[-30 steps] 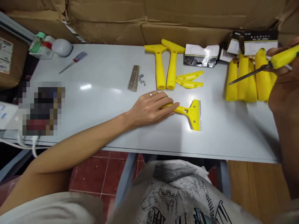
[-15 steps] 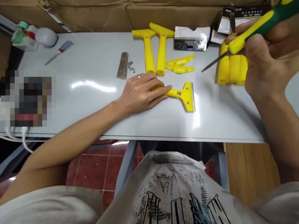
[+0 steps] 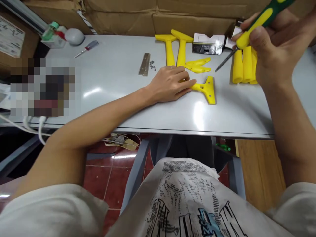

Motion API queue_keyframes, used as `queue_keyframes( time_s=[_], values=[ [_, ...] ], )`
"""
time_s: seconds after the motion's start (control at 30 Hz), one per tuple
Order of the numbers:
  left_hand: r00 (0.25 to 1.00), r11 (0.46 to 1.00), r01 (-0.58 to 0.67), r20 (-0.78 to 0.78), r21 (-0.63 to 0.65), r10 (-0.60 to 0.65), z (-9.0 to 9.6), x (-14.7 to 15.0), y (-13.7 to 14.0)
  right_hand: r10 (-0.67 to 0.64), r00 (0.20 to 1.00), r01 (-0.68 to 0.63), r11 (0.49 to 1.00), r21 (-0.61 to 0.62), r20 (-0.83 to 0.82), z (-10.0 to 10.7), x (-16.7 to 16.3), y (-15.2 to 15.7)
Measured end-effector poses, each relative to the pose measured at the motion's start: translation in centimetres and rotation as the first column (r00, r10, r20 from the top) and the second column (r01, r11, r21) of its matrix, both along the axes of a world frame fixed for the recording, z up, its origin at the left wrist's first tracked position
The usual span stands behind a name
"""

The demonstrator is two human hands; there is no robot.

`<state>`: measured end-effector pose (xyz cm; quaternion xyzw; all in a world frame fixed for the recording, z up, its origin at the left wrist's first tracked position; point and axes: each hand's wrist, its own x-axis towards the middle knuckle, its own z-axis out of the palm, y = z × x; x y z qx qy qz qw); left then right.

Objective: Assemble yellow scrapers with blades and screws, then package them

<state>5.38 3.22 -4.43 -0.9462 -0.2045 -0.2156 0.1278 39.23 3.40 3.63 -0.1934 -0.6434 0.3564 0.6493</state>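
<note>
My left hand [image 3: 172, 84] is closed round the handle of a yellow scraper [image 3: 209, 90], which lies flat on the table with its head pointing right. Two screws show in that head, and a thin blade edge runs along its far right side. Raised over the right part of the table, my right hand [image 3: 276, 49] grips a green and yellow screwdriver [image 3: 256, 26], its shaft slanting down to the left. The screwdriver's tip is apart from the scraper. Just beyond my left hand lie two more yellow scraper handles [image 3: 182, 49] and two narrow yellow pieces [image 3: 198, 65].
Metal blades [image 3: 144, 64] and several small screws [image 3: 152, 65] lie left of the handles. A second screwdriver [image 3: 86, 48] rests farther left. Yellow tubes [image 3: 243, 67] stand under my right hand, near a black and white package [image 3: 208, 43]. Cardboard [image 3: 123, 21] lines the back.
The camera view has shifted, so the table's contents sit farther right and higher. My left hand still holds the scraper, and the screwdriver stays raised in my right hand.
</note>
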Motion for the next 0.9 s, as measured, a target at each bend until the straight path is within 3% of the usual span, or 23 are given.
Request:
queue_keyframes(
  time_s=[0.13,0.23,0.33,0.4,0.47,0.5,0.57,0.6,0.7,0.77,0.9],
  values=[
    [1.000,0.996,0.026,0.009,0.084,-0.027,-0.3,-0.9,-0.5,-0.094,0.972,0.091,0.996,0.023,0.217,1.2,0.2,-4.7],
    [0.999,0.998,0.028,0.020,0.055,-0.029,-0.2,-1.4,-0.7,-0.074,0.916,0.103,0.993,-0.053,0.395,0.4,0.7,-5.3],
    [0.999,1.000,-0.002,0.050,0.006,0.002,-0.1,-1.4,-1.0,-0.048,0.927,0.070,0.996,-0.047,0.371,-3.4,1.5,0.4],
    [0.998,0.999,-0.021,0.066,-0.031,0.023,-0.1,-1.3,-1.1,-0.064,0.994,0.052,0.990,0.128,0.087,-6.8,1.9,6.5],
    [0.997,0.998,-0.030,0.064,-0.060,0.034,-0.1,-1.2,-1.3,-0.016,1.000,0.012,0.986,0.166,0.024,-9.3,2.1,11.2],
    [0.998,0.997,-0.030,0.061,-0.072,0.035,-0.1,-1.2,-1.4,-0.021,0.999,0.017,0.986,0.168,0.024,-9.8,2.2,12.1],
    [0.997,0.994,-0.032,0.072,-0.105,0.040,-0.1,-1.1,-1.5,-0.049,0.996,0.039,0.990,0.135,0.072,-9.1,2.1,10.2],
    [0.995,0.991,-0.038,0.088,-0.130,0.049,0.0,-1.1,-1.6,-0.079,0.993,0.069,0.992,0.107,0.089,-8.0,1.9,7.8],
    [0.989,0.979,-0.053,0.125,-0.195,0.078,0.2,-1.1,-1.8,-0.131,0.905,0.188,0.977,-0.103,0.404,-3.6,0.7,-0.9],
    [0.993,0.982,-0.050,0.100,-0.180,0.069,0.4,-1.1,-1.8,-0.141,0.879,0.216,0.970,-0.115,0.456,-1.3,-0.2,-4.6],
    [0.995,0.988,-0.049,0.077,-0.145,0.061,0.7,-1.2,-1.8,-0.128,0.885,0.195,0.975,-0.108,0.447,-0.2,-0.8,-5.2]
  ],
)
